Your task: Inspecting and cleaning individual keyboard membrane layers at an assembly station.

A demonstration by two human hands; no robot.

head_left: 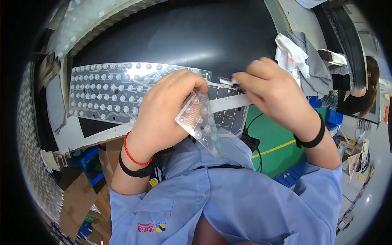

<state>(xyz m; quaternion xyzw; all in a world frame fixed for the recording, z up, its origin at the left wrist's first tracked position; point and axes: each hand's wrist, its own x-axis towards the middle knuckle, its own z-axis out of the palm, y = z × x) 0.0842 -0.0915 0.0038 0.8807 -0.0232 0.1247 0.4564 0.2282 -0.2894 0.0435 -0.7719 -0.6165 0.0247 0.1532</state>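
A clear keyboard membrane (122,87) with silver traces and rows of whitish domes lies across the black work surface. My left hand (165,112) is closed on its right part, where the upper layer is bent up and hangs as a folded flap (200,118). Under that flap a lower sheet with dots and traces (232,120) reaches past the table's front edge. Just right of the fold, my right hand (271,85) is closed in a pinch beside the striped connector tail (225,81). Whatever its fingertips hold is too small to make out. A plain white strip (230,103) runs between the hands.
White and grey cloths (292,55) lie at the right side of the table. Bubble wrap (87,24) covers the far left. Cardboard boxes (77,200) stand below left, and blue bins (290,174) sit on the green floor at right. Another person (365,92) is at far right.
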